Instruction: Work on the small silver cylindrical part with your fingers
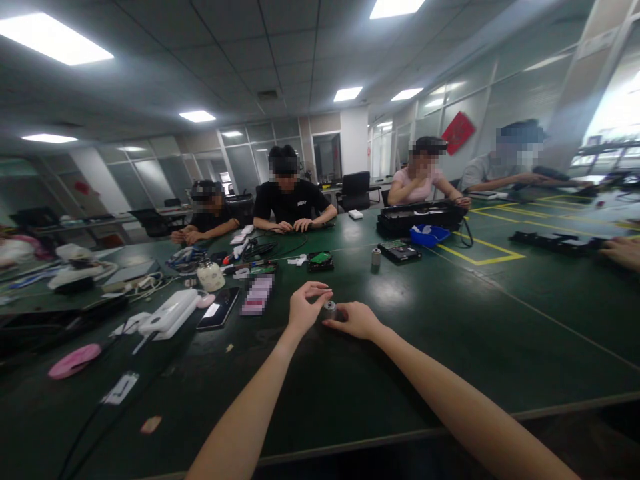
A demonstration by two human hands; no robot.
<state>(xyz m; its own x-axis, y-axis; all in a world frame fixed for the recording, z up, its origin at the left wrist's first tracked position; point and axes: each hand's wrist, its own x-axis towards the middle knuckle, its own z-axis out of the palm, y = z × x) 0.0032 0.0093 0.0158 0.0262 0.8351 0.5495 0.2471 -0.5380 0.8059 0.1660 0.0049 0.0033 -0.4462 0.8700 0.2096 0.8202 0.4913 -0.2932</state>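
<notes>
A small grey metal cylinder (pixel 330 306), which looks like a small motor, stands upright at the middle of the green table, its round top facing me. My right hand (pixel 359 320) is closed around its right side, thumb in front and fingers behind. Just left of the cylinder, my left hand (pixel 306 309) has thumb and index finger brought together in a pinch by its top edge. Whether anything tiny sits in that pinch is too small to make out. Farther back is a similar grey cylinder (pixel 376 257).
Beyond my hands lie a black hard drive (pixel 400 251), a green circuit board (pixel 320 261) and a blue tray (pixel 429 235). To the left are a phone (pixel 219 309), a white power strip (pixel 170 313) and a pink ring (pixel 75 361). Several people sit around the table (pixel 450 347).
</notes>
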